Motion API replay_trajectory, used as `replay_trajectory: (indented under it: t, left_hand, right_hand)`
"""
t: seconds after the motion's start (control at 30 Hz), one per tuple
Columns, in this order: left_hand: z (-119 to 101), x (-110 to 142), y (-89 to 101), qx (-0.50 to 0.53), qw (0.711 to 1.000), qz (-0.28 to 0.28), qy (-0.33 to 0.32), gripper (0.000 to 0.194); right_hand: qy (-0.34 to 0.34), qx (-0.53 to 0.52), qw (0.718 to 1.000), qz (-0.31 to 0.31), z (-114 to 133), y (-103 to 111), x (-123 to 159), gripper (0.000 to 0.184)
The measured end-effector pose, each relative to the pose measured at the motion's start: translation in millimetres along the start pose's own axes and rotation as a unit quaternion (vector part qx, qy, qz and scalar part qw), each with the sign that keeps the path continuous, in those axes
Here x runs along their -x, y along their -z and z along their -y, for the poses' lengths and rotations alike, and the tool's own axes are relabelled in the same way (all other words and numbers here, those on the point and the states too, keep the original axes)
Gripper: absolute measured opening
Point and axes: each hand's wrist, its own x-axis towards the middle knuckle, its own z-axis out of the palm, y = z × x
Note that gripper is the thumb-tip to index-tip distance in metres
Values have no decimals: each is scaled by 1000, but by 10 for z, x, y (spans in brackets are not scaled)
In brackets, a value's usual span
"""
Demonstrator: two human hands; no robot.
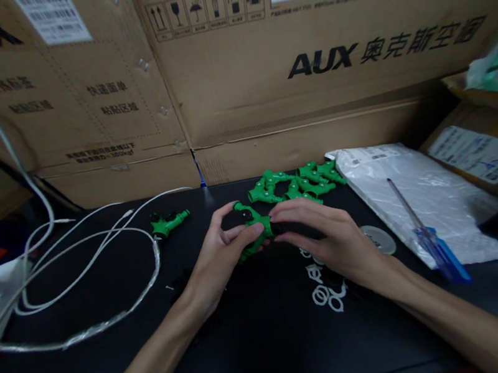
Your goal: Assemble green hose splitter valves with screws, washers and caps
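My left hand [222,254] is closed around a green Y-shaped hose splitter [255,222], thumb across its middle. A black knob shows on one of its branches. My right hand [326,231] pinches a black end piece [277,228] at the splitter's right end; the fingers partly hide it. Behind my hands lies a group of several similar green splitters [293,184]. Another green splitter [168,223] with black parts rests to the left. White ring washers [327,291] lie scattered below my right hand, and small black parts [183,279] lie near my left wrist, hard to make out.
Large cardboard boxes [233,88] stand along the back of the black table [256,349]. A blue-handled screwdriver [435,245] lies on a white plastic mailer [386,190] at right. A round disc [379,239] sits by my right wrist. White cables [104,285] loop across the left.
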Motion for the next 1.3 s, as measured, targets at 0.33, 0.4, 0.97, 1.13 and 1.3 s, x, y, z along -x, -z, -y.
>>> replay_trajectory:
  t: [0.33,0.4,0.97,1.13,1.3]
  left_hand:
    - [16,10,-11,53,998,9,15,76]
    - [1,22,-17,66,997,15,23,71]
    - [6,23,-21,41,999,8,24,68]
    - [11,18,-24,41,999,18,24,72]
    - [6,9,-14,32,999,11,15,72]
  right_hand:
    - [18,14,1000,0,32,12,3,32]
    - [6,3,1000,3,31,29,1,30]
    - [15,28,999,19,-10,42,56,31]
    - [-28,53,998,29,26,56,45,21]
    - [-110,67,990,55,53,80,7,26]
